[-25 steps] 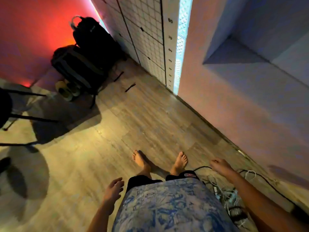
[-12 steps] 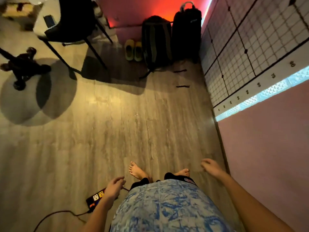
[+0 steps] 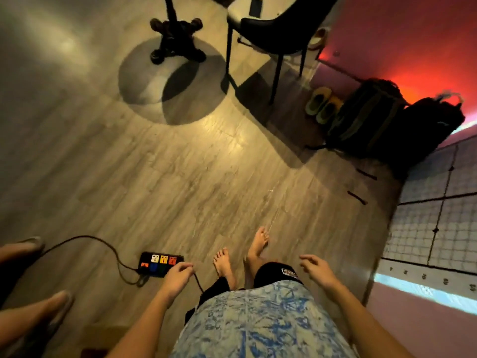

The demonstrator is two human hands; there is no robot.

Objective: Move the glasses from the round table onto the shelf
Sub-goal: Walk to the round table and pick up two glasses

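**Both hands empty, no glasses in view: the carrying is still ahead**

Your left hand [image 3: 178, 276] hangs low in front of your hip with the fingers loosely curled and nothing between them; it overlaps the black power strip with coloured sockets [image 3: 160, 263] on the floor only in line of sight, not by touch. Your right hand [image 3: 318, 271] is out to the side, fingers spread and relaxed, also holding nothing. Below them your bare feet are on the grey wood-plank floor [image 3: 180, 177], mid-stride by the look of it.

Further out, the black cord of the power strip loops off to the left. Ahead stands a dark ornate pedestal base [image 3: 176, 40] casting a round shadow, which I take to be the foot of the round worktop; its top is cut off by the upper edge, so you cannot see what stands on it. Just to its right is a black chair with thin metal legs [image 3: 273, 27], and beyond that a pair of yellow-green slippers [image 3: 321, 103] beside two dark backpacks [image 3: 392, 120] against the red-lit wall.

No glasses show anywhere, and no shelf either. Whether any glass has already been moved cannot be told from here. My reading is that you are walking toward the worktop empty-handed to fetch one, so at least a pick-up, the carry back and the placing on the shelf remain.
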